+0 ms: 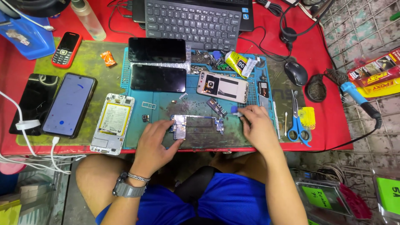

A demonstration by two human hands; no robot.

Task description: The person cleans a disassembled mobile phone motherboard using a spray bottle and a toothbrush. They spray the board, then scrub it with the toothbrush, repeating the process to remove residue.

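Circuit board (180, 126) lies on the blue mat (158, 102), pinned flat by your left hand (155, 141). Just right of it, your right hand (258, 127) pinches a small blue-tipped tool (236, 111), steadied against the worktop (333, 125).

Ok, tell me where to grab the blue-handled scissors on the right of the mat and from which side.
Take the scissors by the blue finger loops, which point toward the near table edge, coming in from the person's side. The blades point away, toward the mouse, so that end is best avoided. They lie flat just right of the right hand, with a yellow piece close alongside, so probably lift straight up.
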